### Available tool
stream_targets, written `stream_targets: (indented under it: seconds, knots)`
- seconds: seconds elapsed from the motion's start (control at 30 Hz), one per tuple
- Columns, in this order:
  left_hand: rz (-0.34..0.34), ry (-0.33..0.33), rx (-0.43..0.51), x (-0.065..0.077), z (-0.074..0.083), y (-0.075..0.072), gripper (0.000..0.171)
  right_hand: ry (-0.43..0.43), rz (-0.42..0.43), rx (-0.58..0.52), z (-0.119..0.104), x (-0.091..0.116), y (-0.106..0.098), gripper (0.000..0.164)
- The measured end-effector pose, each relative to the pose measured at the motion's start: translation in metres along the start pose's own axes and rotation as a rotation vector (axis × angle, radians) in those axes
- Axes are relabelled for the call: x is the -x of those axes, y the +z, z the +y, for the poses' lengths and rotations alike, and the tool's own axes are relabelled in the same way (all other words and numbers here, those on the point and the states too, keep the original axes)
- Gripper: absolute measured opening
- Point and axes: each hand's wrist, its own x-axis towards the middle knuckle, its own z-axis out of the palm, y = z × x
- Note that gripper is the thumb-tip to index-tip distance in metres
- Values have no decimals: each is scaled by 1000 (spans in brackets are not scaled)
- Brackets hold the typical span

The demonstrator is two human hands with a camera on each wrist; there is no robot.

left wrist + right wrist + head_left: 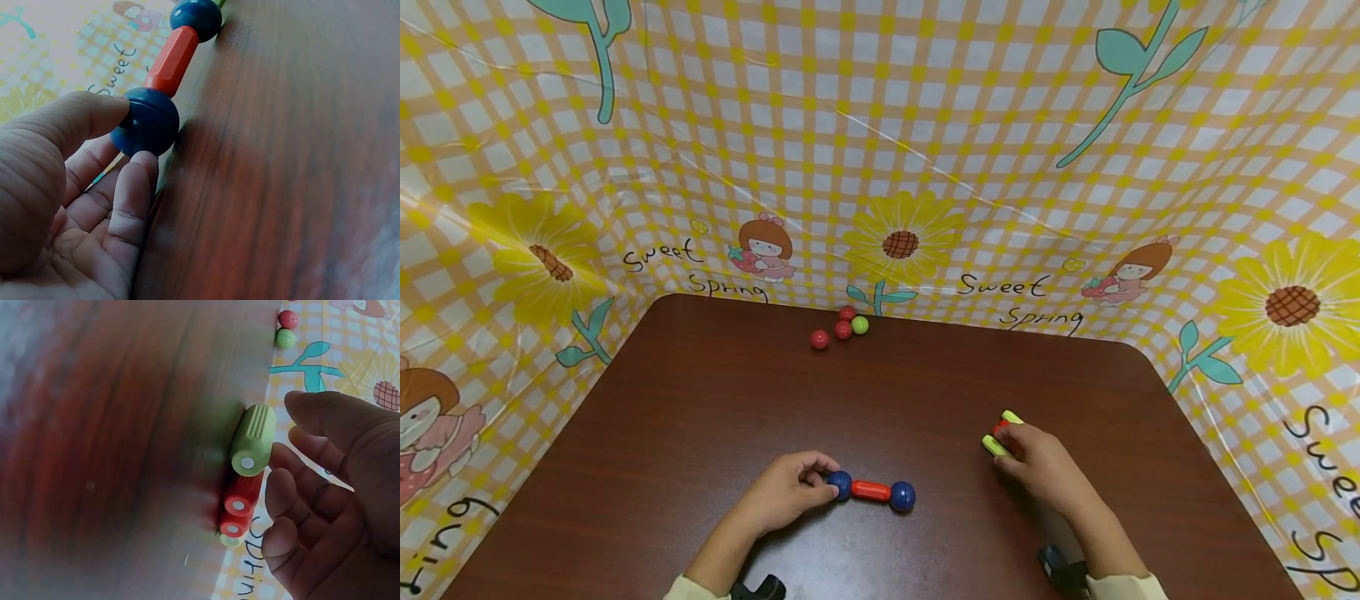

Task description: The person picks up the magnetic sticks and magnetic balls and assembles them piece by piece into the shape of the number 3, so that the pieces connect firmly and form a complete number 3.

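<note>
Two blue balls joined by a red rod (871, 490) form a dumbbell shape on the table. My left hand (786, 492) pinches the near-left blue ball (147, 128) between thumb and fingers; the other blue ball (902, 497) sticks out to the right. Over on the right, my right hand (1037, 462) is at a small group of rods, its thumb and fingers spread apart. In the right wrist view, a ribbed light-green rod (255, 437) lies nearest, with red rods (240, 500) and another green one behind. The fingers look loosely bent beside the rods and grip none.
Several red balls (819, 339) and a light-green ball (860, 325) sit near the back edge of the dark brown table (737, 392). A checked, flowered cloth (865, 150) stands as walls at the back and both sides.
</note>
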Motion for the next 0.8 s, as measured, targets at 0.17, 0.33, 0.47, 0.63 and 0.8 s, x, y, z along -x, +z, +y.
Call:
stream_targets:
  seconds: [0.17,0.33,0.47,0.63,0.8]
  knots:
    - [-4,-3,-1,1,-1,0,22,-20,-28,-11,-1,0,3,21]
    - [-5,-1,-5,1,-1,0,23,-50,-57,-19,-4,2,7,22]
    - [-6,2,-4,1,0,0,23,-48,-70,-23,-5,2,9,22]
    - [-8,8,-4,-1,0,0,22,-58,-72,-43,-7,1,10,21]
    - [-7,1,-6,0,0,0,22,-37,-85,-94,-10,-1,11,19]
